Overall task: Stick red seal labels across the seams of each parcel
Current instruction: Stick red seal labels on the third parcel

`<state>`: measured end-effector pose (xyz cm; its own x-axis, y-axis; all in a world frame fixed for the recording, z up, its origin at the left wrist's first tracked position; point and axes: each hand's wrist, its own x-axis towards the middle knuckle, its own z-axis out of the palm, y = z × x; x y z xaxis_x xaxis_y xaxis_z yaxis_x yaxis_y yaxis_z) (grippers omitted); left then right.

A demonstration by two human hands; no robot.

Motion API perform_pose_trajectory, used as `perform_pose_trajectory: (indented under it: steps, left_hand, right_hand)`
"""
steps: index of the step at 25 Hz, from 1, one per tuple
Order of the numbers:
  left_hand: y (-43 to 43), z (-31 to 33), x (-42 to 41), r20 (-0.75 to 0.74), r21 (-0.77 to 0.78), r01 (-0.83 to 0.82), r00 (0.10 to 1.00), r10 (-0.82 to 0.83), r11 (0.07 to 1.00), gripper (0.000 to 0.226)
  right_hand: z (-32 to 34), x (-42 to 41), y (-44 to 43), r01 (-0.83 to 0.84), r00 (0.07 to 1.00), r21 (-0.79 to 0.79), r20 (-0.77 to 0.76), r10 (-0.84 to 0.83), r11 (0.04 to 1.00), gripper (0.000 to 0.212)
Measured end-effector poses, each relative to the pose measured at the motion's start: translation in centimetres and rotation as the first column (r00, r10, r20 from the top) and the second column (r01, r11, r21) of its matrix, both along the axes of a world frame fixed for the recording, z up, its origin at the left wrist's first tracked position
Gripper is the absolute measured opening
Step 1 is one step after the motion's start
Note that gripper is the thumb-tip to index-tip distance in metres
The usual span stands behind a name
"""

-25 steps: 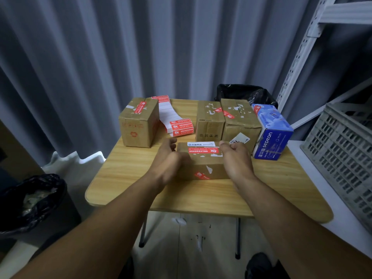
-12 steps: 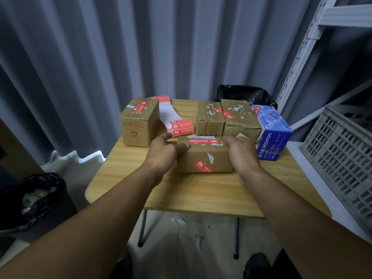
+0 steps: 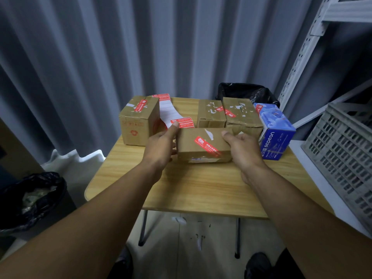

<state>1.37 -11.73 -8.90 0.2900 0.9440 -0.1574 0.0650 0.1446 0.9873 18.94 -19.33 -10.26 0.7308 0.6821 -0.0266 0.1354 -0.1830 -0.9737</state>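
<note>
Item: small parcel, sitting mid-table and tilting toward the person; whether its underside is touching the wood cannot be told.

Grip: left hand and right hand are clamping its two ends, thumbs lying on the upper face, fingers curling round the sides.

Fitted: one red seal label is lying diagonally on that face.

Handling: the step appears to be hunting for an unsealed seam. Gripping by the ends should keep the seams exposed, and the next label wants pressing flat across one.

Materials: brown card, box-shaped, scuffed, carrying torn white paper scraps. Red labels are sitting on a white backing strip just behind the left hand.
</note>
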Motion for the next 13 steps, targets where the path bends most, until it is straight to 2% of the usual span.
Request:
perform_pose_trajectory:
  steps: [4, 6, 10, 13]
  left_hand:
    - [-0.20, -0.33, -0.04, -0.036, 0.003, 0.042, 0.998, -0.041, 0.999, 0.028]
    - [-0.29, -0.44, -0.03, -0.048, 0.002, 0.049, 0.998, -0.049, 0.999, 0.029]
    - [-0.27, -0.53, 0.17, -0.082, -0.002, 0.044, 0.996, -0.044, 0.999, 0.034]
    - [-0.38, -0.67, 0.29, -0.132, 0.048, 0.087, 0.988, -0.079, 0.995, 0.035]
  right_hand:
    - [-0.17, -0.13, 0.07, 0.010, 1.000, -0.081, -0.006, -0.010, 0.997, 0.063]
    - [-0.05, -0.15, -0.05, -0.001, 0.999, -0.100, -0.053, -0.004, 0.995, 0.062]
    - [0.22, -0.19, -0.29, -0.024, 0.997, -0.085, -0.076, 0.017, 0.996, 0.041]
    - [0.32, -0.50, -0.36, -0.050, 0.997, -0.084, -0.067, 0.045, 0.995, 0.056]
